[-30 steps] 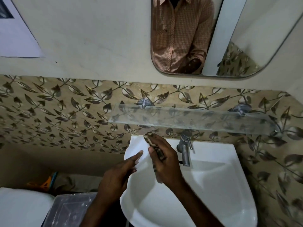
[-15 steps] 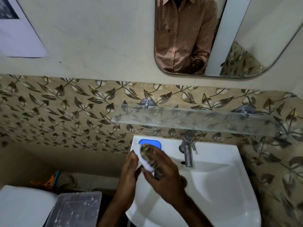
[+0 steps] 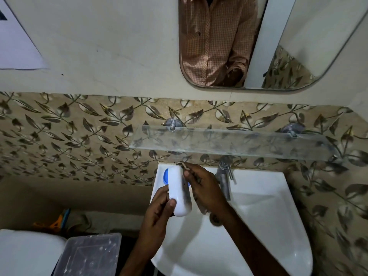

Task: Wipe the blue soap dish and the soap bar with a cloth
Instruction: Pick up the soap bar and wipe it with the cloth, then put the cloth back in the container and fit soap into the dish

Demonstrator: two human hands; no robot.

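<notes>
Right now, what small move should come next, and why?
Probably drag the cloth down along the soap. The left hand holds the soap up over the sink, and the right hand presses the cloth to its right side, near the top.

Both forearms come up from six o'clock and meet near centre. The left hand (image 3: 159, 208) is curled, thumb pressed on top at its one o'clock, fingers closed underneath in a grip. The right hand (image 3: 203, 188), at the left's two o'clock, lies palm down, fingers bent and pinched shut toward eleven o'clock.
</notes>
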